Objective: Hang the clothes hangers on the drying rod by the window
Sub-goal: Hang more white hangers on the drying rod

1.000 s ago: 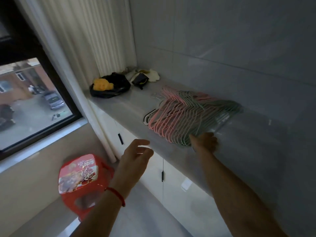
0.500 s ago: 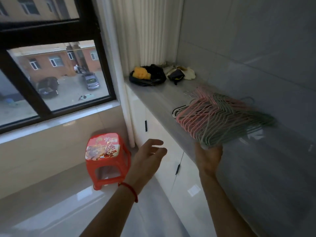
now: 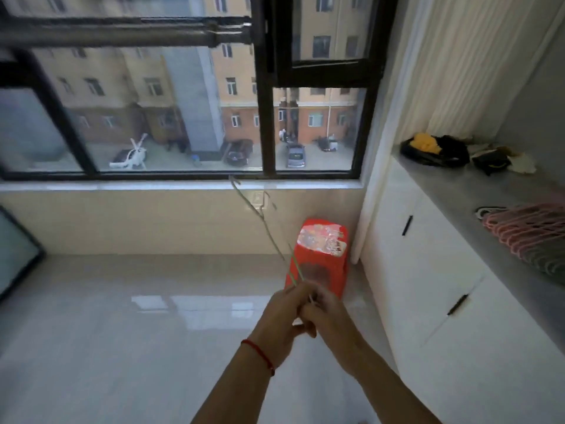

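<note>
Now both hands meet in front of the person, above the floor and just in front of the red stool [image 3: 318, 255]. The left hand [image 3: 282, 319] and the right hand [image 3: 325, 316] touch each other, fingers curled and pinching the lower end of one thin green hanger [image 3: 263, 223], which slants up and away toward the window sill. Motion blur hides exactly which finger holds which wire.

Across the top of the window runs the drying rod [image 3: 122, 33], a thick grey bar well above the hands. The other hangers, a pink and green pile [image 3: 529, 237], lie on the counter [image 3: 458, 185] at its right part, close to the front edge; a black bag [image 3: 434, 149] sits at the counter's far end.

That hanger looks very light and slender, likely coated wire, stiff enough to keep its shape yet springy under a squeeze. Its coating probably grips skin well, so slipping seems unlikely; tangling with other hangers is the likelier nuisance. A good hold, I judge, would be on the shoulder or bottom bar with one hand, leaving the hook free and pointing up, so it can be lifted over the rod and let down onto it.
</note>
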Available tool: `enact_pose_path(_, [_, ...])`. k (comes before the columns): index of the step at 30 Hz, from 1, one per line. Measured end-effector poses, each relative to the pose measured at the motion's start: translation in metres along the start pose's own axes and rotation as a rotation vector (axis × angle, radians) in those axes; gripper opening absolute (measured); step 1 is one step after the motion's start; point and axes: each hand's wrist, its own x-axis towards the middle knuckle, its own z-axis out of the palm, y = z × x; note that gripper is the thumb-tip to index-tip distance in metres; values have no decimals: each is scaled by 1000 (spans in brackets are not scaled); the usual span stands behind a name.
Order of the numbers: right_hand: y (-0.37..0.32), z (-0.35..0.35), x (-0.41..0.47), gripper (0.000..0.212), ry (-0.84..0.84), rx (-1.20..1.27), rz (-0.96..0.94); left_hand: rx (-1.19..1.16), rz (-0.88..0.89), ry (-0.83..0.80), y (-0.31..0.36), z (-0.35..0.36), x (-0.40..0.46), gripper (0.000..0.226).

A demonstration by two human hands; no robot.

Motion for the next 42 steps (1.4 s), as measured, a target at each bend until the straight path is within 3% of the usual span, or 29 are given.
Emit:
enact_pose_path(4, [-19,96,-17,18,-333,-164,-48,-119,64,193,-2,-89,-72,25])
enact_pose_path(7, [-27,163,-25,21,-495,-299,-92,-168,68,353,-4,-148,-123,25])
enact_pose_path(12, [-38,257,-22,42,-572,-357,-238,-324,84,624,-1,-245,-194,54])
enact_pose_path(15, [-51,311,-13,51,-588,-333,-273,-320,84,787,4,-295,-224,48])
enact_pose_path(20, [-71,415,17,22,-711,-231,-204,-320,89,933,36,-389,-264,40])
enact_pose_path(25, [-99,514,57,22,-769,-95,-169,-315,70,958,88,-483,-292,47])
enact_pose_path(31, [-144,613,102,23,-747,-26,-256,-274,99,917,149,-587,-295,69])
enact_pose_path(38, [-181,696,139,24,-751,-41,-355,-295,159,835,206,-690,-300,45])
enact_pose_path(42, [-190,738,163,28,-661,-79,-388,-271,197,753,238,-756,-305,45])
